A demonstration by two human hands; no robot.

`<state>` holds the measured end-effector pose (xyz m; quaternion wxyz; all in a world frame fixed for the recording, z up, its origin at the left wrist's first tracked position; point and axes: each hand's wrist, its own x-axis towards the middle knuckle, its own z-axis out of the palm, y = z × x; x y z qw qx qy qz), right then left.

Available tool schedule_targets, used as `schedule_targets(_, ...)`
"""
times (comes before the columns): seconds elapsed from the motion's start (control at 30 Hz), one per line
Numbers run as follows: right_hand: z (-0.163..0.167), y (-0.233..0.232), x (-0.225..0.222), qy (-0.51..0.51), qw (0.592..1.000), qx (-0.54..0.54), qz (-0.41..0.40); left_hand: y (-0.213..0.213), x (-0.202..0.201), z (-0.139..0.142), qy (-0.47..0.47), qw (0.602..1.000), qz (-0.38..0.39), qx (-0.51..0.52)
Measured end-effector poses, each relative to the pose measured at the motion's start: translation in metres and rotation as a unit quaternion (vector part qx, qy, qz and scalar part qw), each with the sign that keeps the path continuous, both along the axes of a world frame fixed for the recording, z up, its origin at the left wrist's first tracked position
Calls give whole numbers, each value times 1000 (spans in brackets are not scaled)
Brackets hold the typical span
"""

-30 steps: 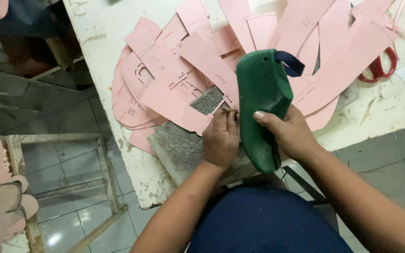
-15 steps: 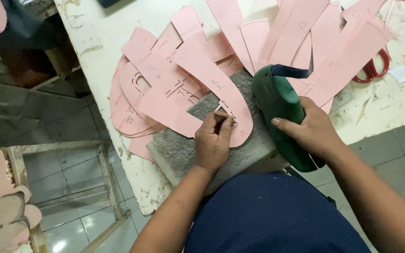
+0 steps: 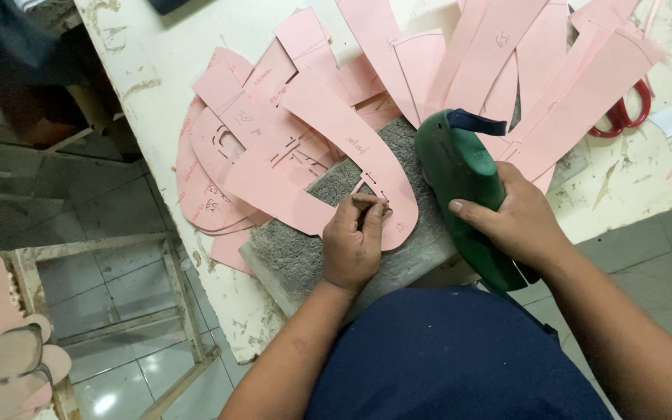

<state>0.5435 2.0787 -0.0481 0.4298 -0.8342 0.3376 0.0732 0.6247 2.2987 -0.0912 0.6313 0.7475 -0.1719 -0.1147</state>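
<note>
The left hand [image 3: 354, 243] pinches a small tool on the curved pink pattern piece [image 3: 351, 148] just ahead of it; the right hand [image 3: 516, 222] grips the green shoe last [image 3: 464, 187]. The loose pattern could slide on the grey pad [image 3: 297, 249] beneath.

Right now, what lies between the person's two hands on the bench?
In the head view, between the left hand and the right hand lies the end of a curved pink pattern piece and a strip of bare grey pad.
</note>
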Motion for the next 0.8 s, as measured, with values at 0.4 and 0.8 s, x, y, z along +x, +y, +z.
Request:
schedule_targets(0.4, -6, -4, -2, -4, 1000, -25, 18, -1, -2, -2, -51, 998, 11, 36)
schedule_targets(0.8, 11, 5, 4, 29, 999, -26, 24, -9, -5, -3, -168, 981, 28, 87)
